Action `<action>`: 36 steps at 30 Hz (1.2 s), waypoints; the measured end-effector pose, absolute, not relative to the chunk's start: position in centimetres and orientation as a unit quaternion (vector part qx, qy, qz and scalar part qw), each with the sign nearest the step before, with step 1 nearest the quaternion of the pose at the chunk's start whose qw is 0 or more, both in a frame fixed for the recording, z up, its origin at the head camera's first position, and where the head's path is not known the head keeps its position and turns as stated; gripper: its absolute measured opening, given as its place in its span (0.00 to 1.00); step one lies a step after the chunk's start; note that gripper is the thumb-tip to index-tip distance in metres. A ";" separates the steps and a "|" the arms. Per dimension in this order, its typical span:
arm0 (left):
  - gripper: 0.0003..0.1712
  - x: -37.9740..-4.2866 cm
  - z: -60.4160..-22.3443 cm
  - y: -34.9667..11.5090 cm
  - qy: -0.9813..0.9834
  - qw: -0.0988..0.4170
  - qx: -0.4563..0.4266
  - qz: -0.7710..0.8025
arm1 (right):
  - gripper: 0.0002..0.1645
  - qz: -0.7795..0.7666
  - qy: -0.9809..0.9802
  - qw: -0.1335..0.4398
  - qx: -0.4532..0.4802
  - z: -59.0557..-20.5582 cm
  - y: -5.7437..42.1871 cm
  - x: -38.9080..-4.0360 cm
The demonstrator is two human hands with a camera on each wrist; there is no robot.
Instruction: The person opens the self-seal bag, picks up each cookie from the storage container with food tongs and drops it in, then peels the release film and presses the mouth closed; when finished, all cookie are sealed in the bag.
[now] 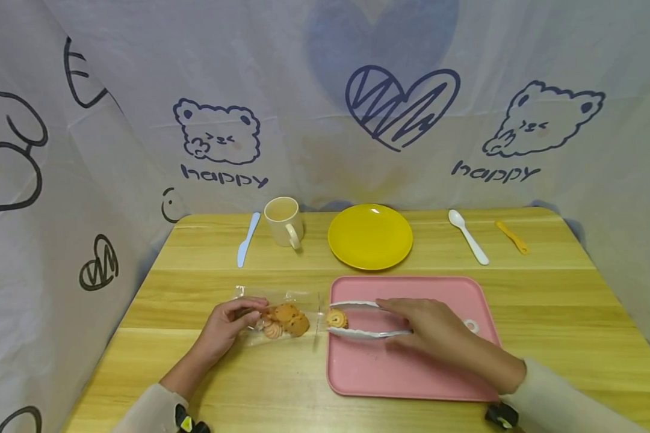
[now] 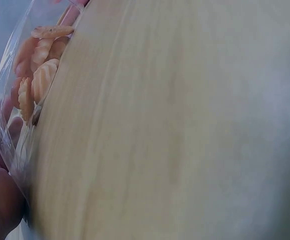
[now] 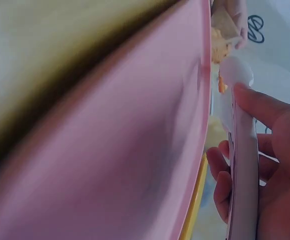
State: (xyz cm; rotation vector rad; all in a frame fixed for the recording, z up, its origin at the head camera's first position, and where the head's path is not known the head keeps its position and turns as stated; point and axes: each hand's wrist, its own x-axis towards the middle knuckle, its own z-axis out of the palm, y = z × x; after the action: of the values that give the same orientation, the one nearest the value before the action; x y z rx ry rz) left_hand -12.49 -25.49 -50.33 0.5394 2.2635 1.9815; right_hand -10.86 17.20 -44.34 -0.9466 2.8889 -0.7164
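Observation:
My left hand point(image 1: 230, 325) holds the left end of a clear plastic bag point(image 1: 310, 300), its fingers over the upper edge. Several cookies point(image 1: 287, 319), some round and some ridged, lie inside that bag. My right hand point(image 1: 433, 328) grips white tongs point(image 1: 365, 334) over the pink tray point(image 1: 411, 376). Between the tong tips is a small round swirled cookie point(image 1: 337, 319), over the tray's left edge and just right of the bag's mouth. In the right wrist view, the thumb and fingers wrap the tongs point(image 3: 244, 150).
Behind the tray stands a yellow plate point(image 1: 371, 237). To its left are a cream mug point(image 1: 283, 219) and a pale blue knife point(image 1: 248, 240). A white spoon point(image 1: 468, 237) and a small yellow knife-like utensil point(image 1: 511, 237) lie at the back right. A printed cloth point(image 1: 314, 150) hangs behind the table.

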 end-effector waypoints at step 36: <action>0.12 -12.5 -50.2 -25.4 0.728 0.043 0.185 0.659 | 0.42 -0.184 0.895 -0.017 -0.406 -43.9 8.1 -13.7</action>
State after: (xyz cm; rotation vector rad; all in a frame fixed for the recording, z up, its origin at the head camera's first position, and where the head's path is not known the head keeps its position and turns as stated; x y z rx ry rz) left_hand -12.54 -25.41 -50.21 0.5662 2.2267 2.0158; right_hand -13.71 8.12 -43.90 -1.2909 2.8416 -0.5845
